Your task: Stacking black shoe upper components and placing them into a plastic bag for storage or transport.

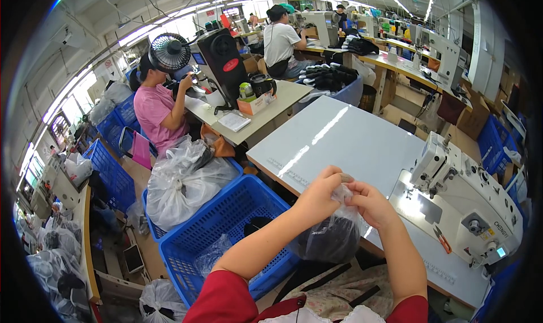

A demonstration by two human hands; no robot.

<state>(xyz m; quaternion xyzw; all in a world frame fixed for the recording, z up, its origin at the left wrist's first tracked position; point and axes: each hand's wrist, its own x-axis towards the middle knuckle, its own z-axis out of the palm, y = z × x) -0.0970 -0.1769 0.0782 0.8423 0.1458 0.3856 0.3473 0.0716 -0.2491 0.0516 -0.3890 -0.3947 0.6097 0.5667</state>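
Observation:
My left hand [319, 194] and my right hand [370, 203] meet at the knotted top of a clear plastic bag [334, 235] holding dark fabric pieces. Both hands pinch the bag's neck, and the bag hangs over the near edge of the grey sewing table [339, 136]. Right below my left forearm stands a blue plastic basket [226, 221] with a small clear bag and something dark inside.
A white sewing machine [464, 201] sits on the table at the right, with orange snips [442, 239] beside it. A second blue basket holds big clear bags [181, 181]. A person in pink [158, 111] works at the left table; others sit farther back. More bagged goods lie at the left.

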